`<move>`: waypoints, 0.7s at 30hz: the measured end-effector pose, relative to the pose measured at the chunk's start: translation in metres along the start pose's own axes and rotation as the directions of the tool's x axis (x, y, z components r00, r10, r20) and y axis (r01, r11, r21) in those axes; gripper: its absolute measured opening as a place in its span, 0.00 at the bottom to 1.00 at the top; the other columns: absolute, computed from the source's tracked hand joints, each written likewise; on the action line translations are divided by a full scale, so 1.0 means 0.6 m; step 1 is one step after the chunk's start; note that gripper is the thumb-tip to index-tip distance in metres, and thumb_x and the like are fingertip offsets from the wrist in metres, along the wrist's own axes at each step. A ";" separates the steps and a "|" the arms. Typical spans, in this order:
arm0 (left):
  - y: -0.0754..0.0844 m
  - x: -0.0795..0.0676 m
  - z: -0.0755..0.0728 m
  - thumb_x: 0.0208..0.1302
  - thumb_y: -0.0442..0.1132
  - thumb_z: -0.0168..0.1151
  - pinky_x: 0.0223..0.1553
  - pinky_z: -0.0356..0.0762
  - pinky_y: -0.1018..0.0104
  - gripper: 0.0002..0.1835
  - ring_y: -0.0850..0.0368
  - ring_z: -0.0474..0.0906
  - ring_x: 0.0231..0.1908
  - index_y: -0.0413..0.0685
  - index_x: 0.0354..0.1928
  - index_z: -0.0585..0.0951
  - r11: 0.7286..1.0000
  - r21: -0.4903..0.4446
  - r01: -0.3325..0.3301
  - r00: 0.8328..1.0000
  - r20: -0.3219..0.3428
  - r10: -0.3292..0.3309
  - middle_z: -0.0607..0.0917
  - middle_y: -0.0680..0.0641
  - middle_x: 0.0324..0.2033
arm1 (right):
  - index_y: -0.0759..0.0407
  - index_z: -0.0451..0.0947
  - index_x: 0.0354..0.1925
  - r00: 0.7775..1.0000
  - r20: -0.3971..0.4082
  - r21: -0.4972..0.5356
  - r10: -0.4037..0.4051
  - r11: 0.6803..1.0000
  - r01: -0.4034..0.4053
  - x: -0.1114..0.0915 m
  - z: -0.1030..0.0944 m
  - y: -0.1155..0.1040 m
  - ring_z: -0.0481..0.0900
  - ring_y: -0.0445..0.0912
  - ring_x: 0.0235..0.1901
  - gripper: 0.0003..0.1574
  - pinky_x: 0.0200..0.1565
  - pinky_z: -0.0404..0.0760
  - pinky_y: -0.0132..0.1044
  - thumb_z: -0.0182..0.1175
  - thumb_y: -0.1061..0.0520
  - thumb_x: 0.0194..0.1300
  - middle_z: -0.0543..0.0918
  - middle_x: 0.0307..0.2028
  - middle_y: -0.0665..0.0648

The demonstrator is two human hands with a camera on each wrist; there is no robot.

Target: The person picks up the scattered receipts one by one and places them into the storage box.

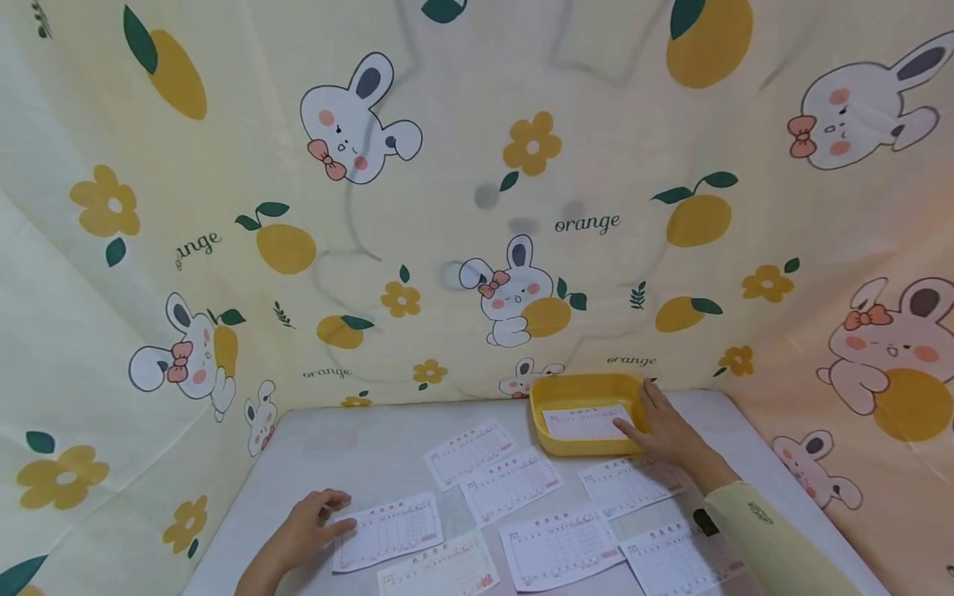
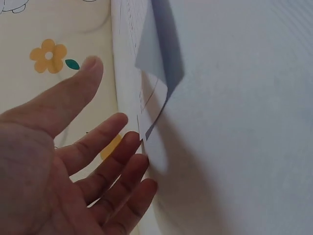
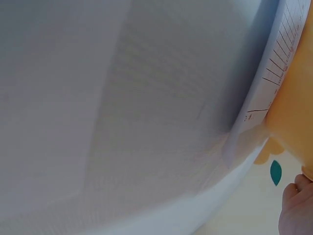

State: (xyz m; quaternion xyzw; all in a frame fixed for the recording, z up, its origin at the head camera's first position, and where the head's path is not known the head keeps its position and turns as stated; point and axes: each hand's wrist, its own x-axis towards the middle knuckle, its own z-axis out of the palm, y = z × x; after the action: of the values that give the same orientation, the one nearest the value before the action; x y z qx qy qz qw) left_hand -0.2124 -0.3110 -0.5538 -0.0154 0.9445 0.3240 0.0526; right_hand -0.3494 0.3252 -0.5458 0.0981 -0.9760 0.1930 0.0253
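Note:
A yellow plastic tray (image 1: 589, 448) stands at the back of the table, with a printed paper form (image 1: 581, 423) lying inside. My right hand (image 1: 674, 434) grips the tray's right side, thumb over the front rim and fingers along the far right edge. In the right wrist view the curled fingers (image 3: 301, 182) meet the yellow wall (image 3: 293, 103). At the front left, my left hand (image 1: 309, 523) is relaxed and holds nothing, its thumb and fingertips right at the left edge of another form (image 1: 395, 530). The left wrist view shows spread fingers (image 2: 117, 191) beside lifted paper corners (image 2: 154, 78).
More printed forms lie over the white table (image 1: 335, 447): two left of the tray (image 1: 469, 453), a cream one (image 1: 440, 571) at the front, one (image 1: 561, 548) at centre front and others (image 1: 626, 487) under the right forearm. Patterned cloth (image 1: 447, 248) walls the back and sides.

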 end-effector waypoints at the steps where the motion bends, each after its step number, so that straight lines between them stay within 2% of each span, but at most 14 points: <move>1: -0.001 0.000 0.000 0.61 0.49 0.81 0.58 0.80 0.43 0.28 0.50 0.80 0.51 0.42 0.57 0.84 1.000 0.007 0.006 1.000 0.006 -0.006 0.84 0.48 0.50 | 0.75 0.36 0.83 1.000 -0.001 -0.001 0.002 1.000 -0.002 -0.001 -0.001 -0.001 0.43 0.75 0.81 0.73 0.76 0.49 0.72 0.53 0.22 0.75 0.37 0.84 0.75; 14: -0.003 0.001 0.011 0.49 0.47 0.88 0.64 0.76 0.38 0.33 0.44 0.76 0.56 0.44 0.55 0.83 0.997 0.082 0.010 1.000 0.020 -0.012 0.81 0.43 0.56 | 0.74 0.36 0.83 1.000 0.004 0.004 0.006 1.000 -0.006 -0.002 -0.003 -0.004 0.41 0.74 0.81 0.71 0.76 0.48 0.72 0.55 0.25 0.76 0.37 0.84 0.74; 21: 0.010 0.002 0.009 0.47 0.43 0.88 0.57 0.77 0.45 0.30 0.47 0.74 0.48 0.43 0.49 0.81 0.992 0.120 -0.030 1.000 0.009 0.029 0.79 0.45 0.48 | 0.75 0.36 0.83 1.000 0.000 0.009 0.003 1.000 -0.003 -0.003 -0.001 0.000 0.42 0.75 0.81 0.70 0.76 0.49 0.73 0.56 0.27 0.77 0.37 0.84 0.75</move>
State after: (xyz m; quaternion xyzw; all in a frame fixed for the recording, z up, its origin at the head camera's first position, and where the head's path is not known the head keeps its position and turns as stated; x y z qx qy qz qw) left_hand -0.2133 -0.3029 -0.5546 0.0029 0.9621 0.2676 0.0519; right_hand -0.3475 0.3260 -0.5453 0.0966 -0.9753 0.1973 0.0248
